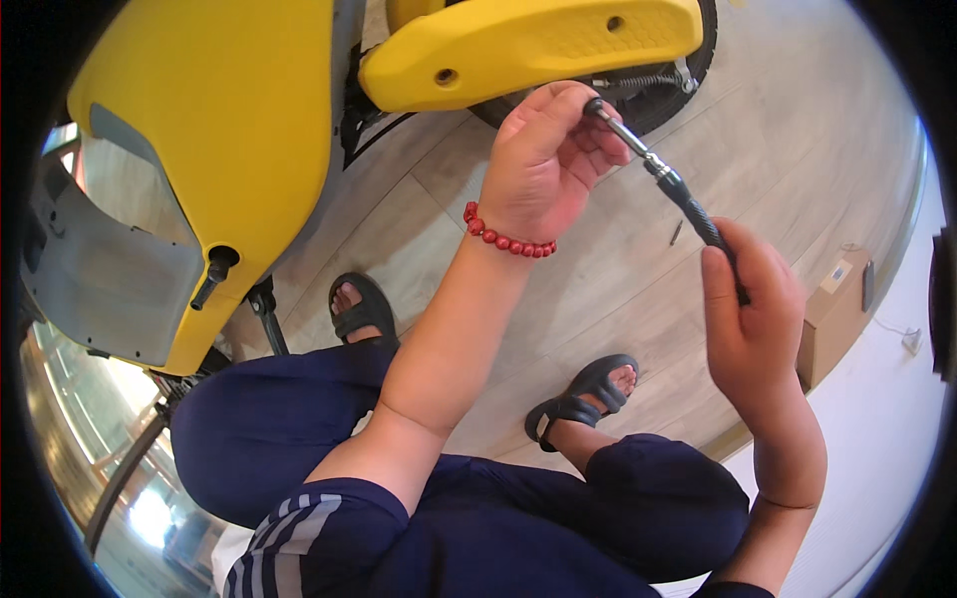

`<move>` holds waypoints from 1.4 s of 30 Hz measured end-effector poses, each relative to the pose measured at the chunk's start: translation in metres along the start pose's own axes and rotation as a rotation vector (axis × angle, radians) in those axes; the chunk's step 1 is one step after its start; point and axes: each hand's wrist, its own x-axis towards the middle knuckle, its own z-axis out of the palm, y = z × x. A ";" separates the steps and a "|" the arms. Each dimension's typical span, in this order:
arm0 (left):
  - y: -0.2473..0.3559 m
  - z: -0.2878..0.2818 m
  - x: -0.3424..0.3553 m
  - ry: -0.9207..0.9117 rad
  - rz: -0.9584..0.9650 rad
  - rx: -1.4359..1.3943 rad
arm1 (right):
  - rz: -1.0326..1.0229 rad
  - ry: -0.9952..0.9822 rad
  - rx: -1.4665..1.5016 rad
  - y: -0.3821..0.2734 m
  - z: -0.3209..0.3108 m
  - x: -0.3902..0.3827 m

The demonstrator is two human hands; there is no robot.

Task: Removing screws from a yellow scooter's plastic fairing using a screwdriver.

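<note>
My right hand [753, 299] is closed around the dark handle of a screwdriver [688, 199] with a shiny metal shaft. The tool slants up and to the left toward my left hand [543, 149]. With thumb and fingers pinched, my left hand holds a small black round piece [594, 106] at the shaft's end. Whether this piece is a bolt or part of the tool, I cannot tell. Both hands are in the air below a yellow side panel [538, 50], which has two dark recessed holes. A red bead bracelet [503, 241] circles my left wrist.
A yellow scooter body [214, 130] fills the upper left, with a wheel [708, 50] behind the side panel. A thin dark piece [677, 233] lies on the wooden floor [439, 229]. At the right stands a cardboard box [832, 324] by the white wall. My sandalled feet are below.
</note>
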 end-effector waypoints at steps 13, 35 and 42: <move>0.035 -0.021 -0.028 0.231 0.127 -0.325 | -0.334 -0.073 -0.280 -0.057 0.053 0.037; 0.037 0.018 -0.011 0.716 0.214 -0.072 | -0.440 0.018 -0.327 -0.040 0.079 0.047; 0.040 0.016 -0.014 0.702 0.229 0.015 | -0.495 0.051 -0.338 -0.046 0.081 0.052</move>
